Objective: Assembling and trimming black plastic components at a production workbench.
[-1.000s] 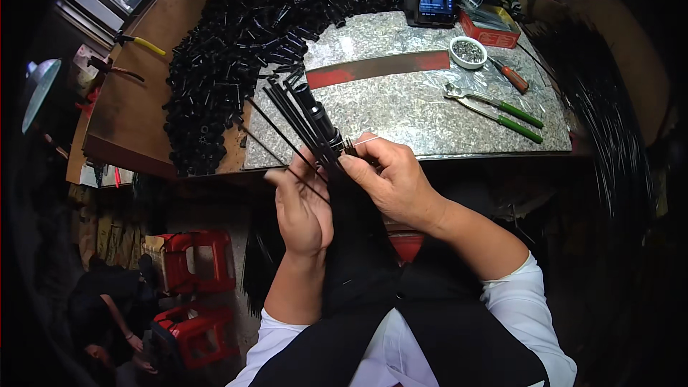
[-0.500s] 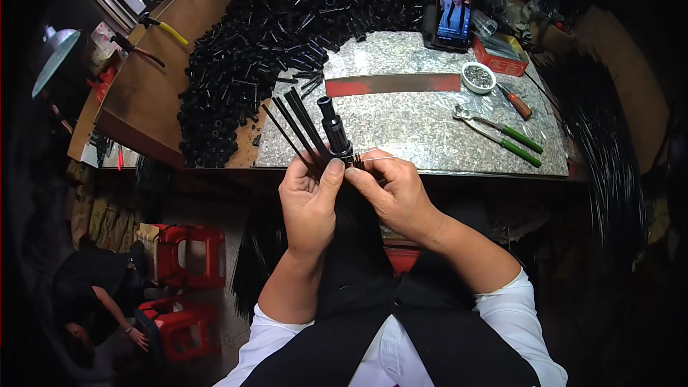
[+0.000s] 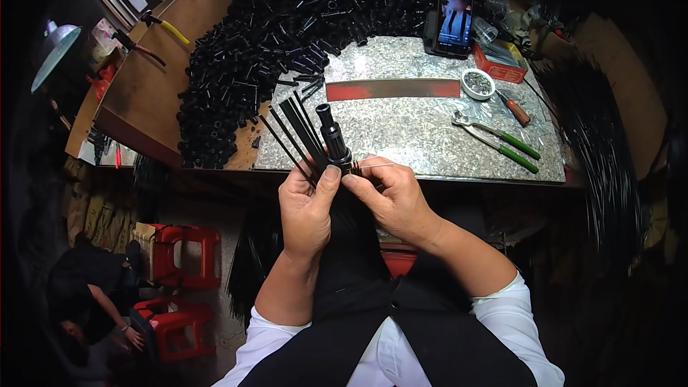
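Observation:
In front of the bench edge, my left hand (image 3: pixel 309 204) is closed around a bundle of thin black rods (image 3: pixel 301 125) that fan upward. The same hand steadies a stepped black plastic tube (image 3: pixel 334 132), which looks like an umbrella runner and stands nearly upright. My right hand (image 3: pixel 394 197) is pinched at the tube's lower collar, where short dark rod ends stick out. A thin pale wire (image 3: pixel 378 165) runs from the collar across my right fingers. My fingertips hide how the rods and wire join the tube.
A large heap of black tube parts (image 3: pixel 244 57) covers the back left. On the speckled bench top (image 3: pixel 401 125) lie a red-and-dark strip (image 3: pixel 393 89), a white bowl of small metal pieces (image 3: pixel 477 84), a screwdriver (image 3: pixel 517 112) and green-handled pliers (image 3: pixel 502 145). A phone (image 3: pixel 454 20) stands behind. Someone crouches at left.
The rods have spread a little wider in my left hand. My right fingers have shifted slightly at the collar, and more of the wire shows. The whole view has moved slightly.

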{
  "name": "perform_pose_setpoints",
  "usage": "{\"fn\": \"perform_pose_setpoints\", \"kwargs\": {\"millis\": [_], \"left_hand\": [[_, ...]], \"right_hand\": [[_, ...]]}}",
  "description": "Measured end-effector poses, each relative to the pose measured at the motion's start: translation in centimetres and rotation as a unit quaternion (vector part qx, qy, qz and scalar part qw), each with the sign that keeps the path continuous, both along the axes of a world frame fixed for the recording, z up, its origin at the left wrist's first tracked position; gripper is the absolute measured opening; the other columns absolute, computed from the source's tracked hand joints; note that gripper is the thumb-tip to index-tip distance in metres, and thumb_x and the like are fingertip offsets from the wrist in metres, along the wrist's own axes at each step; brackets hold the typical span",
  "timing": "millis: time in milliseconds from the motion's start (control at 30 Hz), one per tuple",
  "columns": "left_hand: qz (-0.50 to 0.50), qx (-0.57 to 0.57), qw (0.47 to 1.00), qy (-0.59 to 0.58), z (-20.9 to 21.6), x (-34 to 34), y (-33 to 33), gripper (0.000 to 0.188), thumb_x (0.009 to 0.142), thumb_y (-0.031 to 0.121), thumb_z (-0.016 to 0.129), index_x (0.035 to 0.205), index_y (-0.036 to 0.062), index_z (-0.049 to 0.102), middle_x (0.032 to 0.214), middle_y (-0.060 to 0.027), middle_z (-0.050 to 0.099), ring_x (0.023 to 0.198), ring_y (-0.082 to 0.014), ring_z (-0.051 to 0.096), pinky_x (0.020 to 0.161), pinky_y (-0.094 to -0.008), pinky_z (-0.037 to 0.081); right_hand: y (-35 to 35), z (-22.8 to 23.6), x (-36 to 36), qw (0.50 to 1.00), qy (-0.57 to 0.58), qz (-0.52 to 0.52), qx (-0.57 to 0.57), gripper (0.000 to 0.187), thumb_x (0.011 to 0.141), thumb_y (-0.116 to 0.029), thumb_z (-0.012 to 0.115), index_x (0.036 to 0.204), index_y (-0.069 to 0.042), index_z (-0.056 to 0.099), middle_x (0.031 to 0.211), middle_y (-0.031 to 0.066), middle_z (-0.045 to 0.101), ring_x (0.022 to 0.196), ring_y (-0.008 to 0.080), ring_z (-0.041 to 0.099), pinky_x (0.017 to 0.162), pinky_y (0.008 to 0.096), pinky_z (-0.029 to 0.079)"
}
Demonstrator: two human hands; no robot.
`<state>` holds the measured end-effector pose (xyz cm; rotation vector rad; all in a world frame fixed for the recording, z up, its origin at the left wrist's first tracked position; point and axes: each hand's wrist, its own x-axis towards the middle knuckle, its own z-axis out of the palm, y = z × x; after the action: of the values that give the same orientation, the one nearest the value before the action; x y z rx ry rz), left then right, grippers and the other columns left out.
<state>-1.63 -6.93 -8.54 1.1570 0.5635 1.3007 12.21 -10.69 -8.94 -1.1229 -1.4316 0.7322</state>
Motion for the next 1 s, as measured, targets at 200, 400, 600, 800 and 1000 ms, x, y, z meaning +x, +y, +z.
{"fn": "perform_pose_setpoints", "kwargs": {"millis": [200, 400, 600, 800, 1000], "left_hand": [[-0.015, 0.043, 0.997, 0.068, 0.9, -0.8, -0.1, 0.021, 0.086, -0.001, 0.066, 0.106, -0.0035, 0.061, 0.095, -0.0052, 0.065, 0.084, -0.009, 0.06, 0.078, -0.0229, 0.049], [0.017, 0.058, 0.993, 0.097, 1.3, -0.8, -0.8, 0.022, 0.085, -0.001, 0.067, 0.106, -0.0039, 0.061, 0.094, -0.0044, 0.065, 0.083, -0.0079, 0.06, 0.076, -0.022, 0.048], [0.023, 0.058, 0.994, 0.095, 0.9, -1.0, -0.9, 0.02, 0.088, 0.003, 0.065, 0.106, -0.0027, 0.061, 0.092, -0.0026, 0.065, 0.083, -0.0067, 0.058, 0.076, -0.0211, 0.047], [0.004, 0.055, 0.995, 0.082, 0.2, -1.5, -0.5, 0.02, 0.088, 0.006, 0.065, 0.106, -0.0017, 0.061, 0.092, -0.0018, 0.064, 0.083, -0.007, 0.058, 0.075, -0.0213, 0.046], [-0.007, 0.06, 0.996, 0.069, 0.2, -2.0, -0.5, 0.021, 0.086, 0.007, 0.067, 0.105, -0.0014, 0.062, 0.092, -0.0025, 0.065, 0.083, -0.0081, 0.058, 0.076, -0.0232, 0.046]], "right_hand": [[-0.3, -0.1, 0.4, 1.0, -0.007, 0.013, 0.024, 0.015, 0.086, -0.008, 0.064, 0.081, 0.006, 0.058, 0.072, 0.0106, 0.054, 0.06, 0.0176, 0.05, 0.055, 0.0299, 0.04], [-0.1, 0.3, 0.6, 0.994, -0.032, 0.055, 0.086, 0.012, 0.084, -0.005, 0.065, 0.082, 0.005, 0.059, 0.072, 0.0117, 0.054, 0.064, 0.0225, 0.052, 0.058, 0.0304, 0.042], [-0.1, 0.5, 0.8, 0.994, -0.051, 0.068, 0.067, 0.015, 0.083, -0.006, 0.067, 0.078, 0.005, 0.057, 0.07, 0.0101, 0.053, 0.062, 0.0181, 0.051, 0.057, 0.0299, 0.041], [-0.1, 0.5, 0.9, 0.996, 0.01, 0.083, -0.009, 0.019, 0.082, -0.009, 0.07, 0.075, 0.002, 0.057, 0.07, 0.006, 0.054, 0.058, 0.0103, 0.052, 0.051, 0.0248, 0.041], [-0.1, 0.6, 1.2, 0.972, 0.121, 0.153, -0.132, 0.02, 0.084, -0.011, 0.069, 0.073, -0.001, 0.056, 0.073, 0.0019, 0.056, 0.056, 0.007, 0.054, 0.05, 0.021, 0.042]]}}
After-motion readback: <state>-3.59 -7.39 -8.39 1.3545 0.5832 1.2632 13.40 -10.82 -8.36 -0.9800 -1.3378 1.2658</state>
